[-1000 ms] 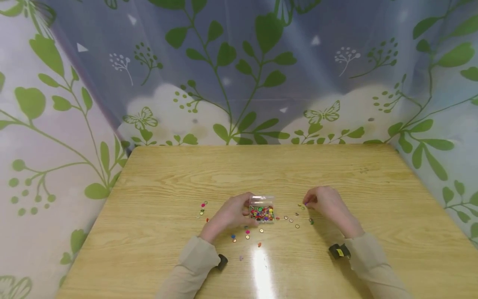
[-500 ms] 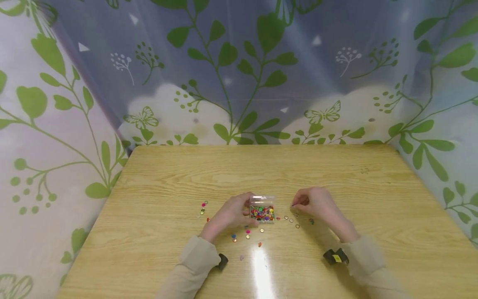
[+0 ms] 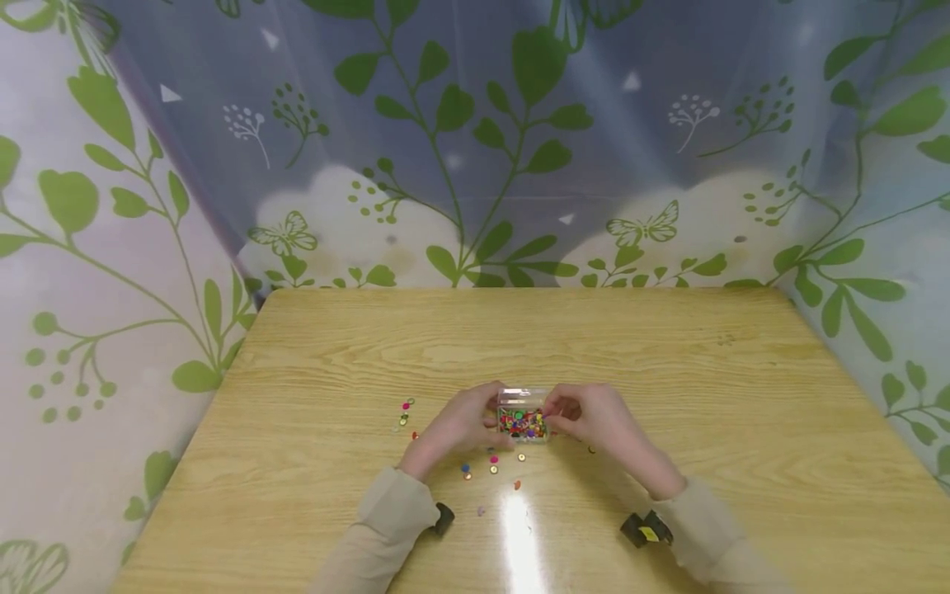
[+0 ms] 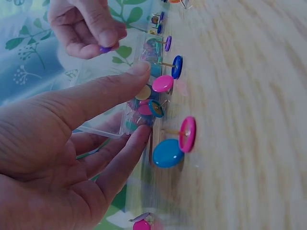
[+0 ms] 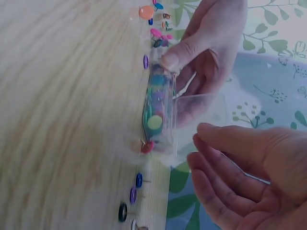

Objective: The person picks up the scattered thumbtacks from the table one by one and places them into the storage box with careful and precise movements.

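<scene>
A small clear plastic box [image 3: 523, 426] with a raised clear lid [image 3: 523, 398] is filled with many-coloured thumbtacks. My left hand [image 3: 462, 425] grips it from the left, thumb along the near side; the left wrist view shows that thumb [image 4: 103, 98] against the box wall. At the box's right edge is my right hand [image 3: 597, 417]. Its fingertips pinch a purple thumbtack [image 4: 105, 49], plain in the left wrist view. In the right wrist view the right hand [image 5: 244, 167] is beside the lid, and the tack is hidden there.
Loose thumbtacks lie on the wooden table [image 3: 356, 346]: a pink one [image 3: 494, 459], a blue one [image 3: 465, 468] and an orange one [image 3: 517, 485] before the box. Several more are left of my left hand. A leaf-patterned curtain [image 3: 475, 165] hangs behind the table.
My right hand has moved left from the loose tacks on the right to the box, carrying the purple thumbtack. The left hand and box have stayed in place.
</scene>
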Available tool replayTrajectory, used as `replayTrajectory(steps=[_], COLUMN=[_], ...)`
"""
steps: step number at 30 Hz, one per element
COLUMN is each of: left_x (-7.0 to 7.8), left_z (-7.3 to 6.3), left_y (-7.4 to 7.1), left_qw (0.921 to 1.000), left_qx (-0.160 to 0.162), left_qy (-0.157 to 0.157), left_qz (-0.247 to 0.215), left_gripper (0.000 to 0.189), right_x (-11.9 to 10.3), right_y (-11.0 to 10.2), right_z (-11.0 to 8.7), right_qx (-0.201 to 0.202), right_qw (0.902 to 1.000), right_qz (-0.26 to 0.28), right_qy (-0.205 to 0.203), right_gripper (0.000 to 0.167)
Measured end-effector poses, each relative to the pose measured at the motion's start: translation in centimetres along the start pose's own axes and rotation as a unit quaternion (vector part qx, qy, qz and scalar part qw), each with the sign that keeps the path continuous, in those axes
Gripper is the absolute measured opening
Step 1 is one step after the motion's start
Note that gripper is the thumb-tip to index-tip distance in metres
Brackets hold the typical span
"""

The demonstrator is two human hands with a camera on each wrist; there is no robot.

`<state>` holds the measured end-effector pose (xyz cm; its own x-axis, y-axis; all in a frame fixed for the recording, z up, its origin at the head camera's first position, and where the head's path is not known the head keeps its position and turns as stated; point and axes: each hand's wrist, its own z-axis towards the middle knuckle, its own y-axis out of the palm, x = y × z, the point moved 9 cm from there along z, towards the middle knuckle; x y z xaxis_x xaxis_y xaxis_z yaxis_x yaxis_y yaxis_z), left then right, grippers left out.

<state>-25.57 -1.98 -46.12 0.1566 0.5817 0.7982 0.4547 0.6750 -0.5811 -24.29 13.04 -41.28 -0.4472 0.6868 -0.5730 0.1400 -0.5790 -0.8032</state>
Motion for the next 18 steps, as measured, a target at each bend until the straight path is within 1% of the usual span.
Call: replayTrajectory(steps=[4,7,11,18], left_x=[0.0,-0.1,-0.1,-0.1], left_z=[0.1,0.1,0.1,0.1], left_y=[0.0,0.1,0.1,0.0], left_qw=[1.0,1.0,1.0,0.9998], left_qx=[0.001,0.001,0.001,0.001], left_qy=[0.003,0.004,0.002,-0.002], left_qz=[0.001,0.002,0.007,0.018], left_gripper=[0.064,0.063,0.062,0.063], right_x=[-0.3,-0.5,-0.6,-0.6], right_y=[0.2,0.4,0.7,1.1], right_z=[0.1,0.1,0.0,0.1], right_qx=[0.015,0.017,0.011,0.003], right_qw=[0.9998,0.9997,0.9998,1.0], right_qz=[0.011,0.016,0.015,-0.002], right_qy=[-0.006,-0.008,-0.007,-0.004], right_gripper=[0.011,0.012,0.011,0.008])
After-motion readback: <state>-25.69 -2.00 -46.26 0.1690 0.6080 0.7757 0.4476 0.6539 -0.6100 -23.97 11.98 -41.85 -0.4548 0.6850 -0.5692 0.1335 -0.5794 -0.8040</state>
